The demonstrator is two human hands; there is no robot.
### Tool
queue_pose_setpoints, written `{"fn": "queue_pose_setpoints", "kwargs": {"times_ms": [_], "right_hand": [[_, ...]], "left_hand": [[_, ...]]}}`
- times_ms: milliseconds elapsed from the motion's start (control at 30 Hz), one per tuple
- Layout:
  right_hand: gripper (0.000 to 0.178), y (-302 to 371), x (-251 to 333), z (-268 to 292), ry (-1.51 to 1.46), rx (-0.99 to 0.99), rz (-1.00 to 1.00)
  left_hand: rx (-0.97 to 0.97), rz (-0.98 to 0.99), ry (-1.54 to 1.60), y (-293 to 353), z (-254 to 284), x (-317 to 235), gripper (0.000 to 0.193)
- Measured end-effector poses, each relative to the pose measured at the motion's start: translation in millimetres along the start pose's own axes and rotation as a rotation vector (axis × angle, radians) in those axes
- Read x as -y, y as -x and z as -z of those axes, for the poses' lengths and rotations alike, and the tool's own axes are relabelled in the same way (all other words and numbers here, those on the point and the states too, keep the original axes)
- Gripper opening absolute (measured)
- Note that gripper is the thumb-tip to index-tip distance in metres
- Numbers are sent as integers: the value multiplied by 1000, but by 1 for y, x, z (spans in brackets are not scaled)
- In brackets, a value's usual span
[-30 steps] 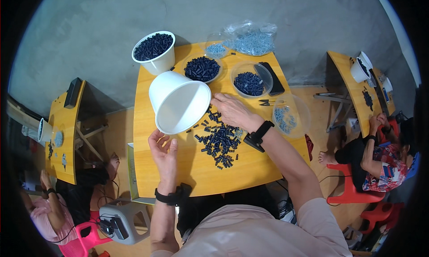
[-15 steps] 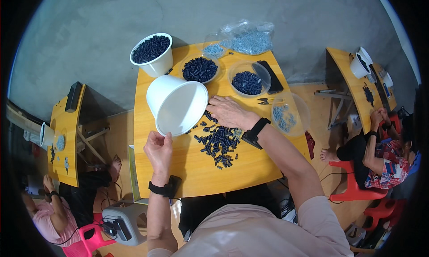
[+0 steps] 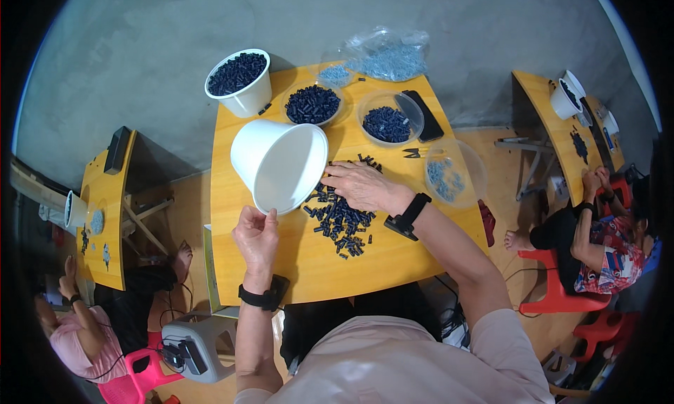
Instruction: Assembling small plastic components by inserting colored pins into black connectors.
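A white plastic bucket (image 3: 254, 150) lies tipped on the table with its mouth toward me and to the right; no pieces show inside it. My left hand (image 3: 255, 237) pinches its near rim between thumb and fingers. Small black cylindrical pieces (image 3: 342, 228) lie in a loose heap beside the mouth. Over the far part of that heap rests my right hand (image 3: 363, 186), palm down with fingers stretched toward the bucket's mouth. It covers some pieces, and more show beyond its knuckles.
At the back stand a full white bucket (image 3: 239, 99), a bowl of black pieces (image 3: 312, 104) and a bag of bluish small parts (image 3: 390, 56). Right of the heap are another bowl (image 3: 388, 124), a phone (image 3: 430, 127), small snips (image 3: 415, 153) and a clear lid (image 3: 472, 172). People sit at side tables.
My right hand has shifted slightly toward me and right, over the heap. Black pieces now show on its far side. The bucket's mouth has turned a little, with my left hand still on its rim.
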State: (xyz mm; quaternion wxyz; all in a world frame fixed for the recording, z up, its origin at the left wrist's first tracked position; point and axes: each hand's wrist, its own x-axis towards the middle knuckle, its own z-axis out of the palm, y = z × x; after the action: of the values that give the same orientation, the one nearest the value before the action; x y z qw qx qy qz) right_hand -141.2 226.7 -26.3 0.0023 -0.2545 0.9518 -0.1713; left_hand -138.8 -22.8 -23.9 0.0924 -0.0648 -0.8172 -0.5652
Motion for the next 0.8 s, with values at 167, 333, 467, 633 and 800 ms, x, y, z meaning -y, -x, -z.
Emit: {"fn": "queue_pose_setpoints", "kwargs": {"times_ms": [167, 333, 467, 633, 800], "right_hand": [[41, 7, 10, 9, -49, 71, -80], [41, 22, 18, 17, -78, -104, -118], [39, 35, 21, 21, -81, -156, -106], [37, 52, 28, 32, -134, -214, -151], [37, 64, 40, 34, -85, -207, -132]], "left_hand": [[45, -8, -9, 3, 2, -2, 21], [16, 23, 47, 3, 1, -2, 15], [-2, 37, 59, 2, 3, -1, 11], [26, 59, 3, -1, 4, 3, 10], [35, 102, 146, -7, -1, 4, 9]]}}
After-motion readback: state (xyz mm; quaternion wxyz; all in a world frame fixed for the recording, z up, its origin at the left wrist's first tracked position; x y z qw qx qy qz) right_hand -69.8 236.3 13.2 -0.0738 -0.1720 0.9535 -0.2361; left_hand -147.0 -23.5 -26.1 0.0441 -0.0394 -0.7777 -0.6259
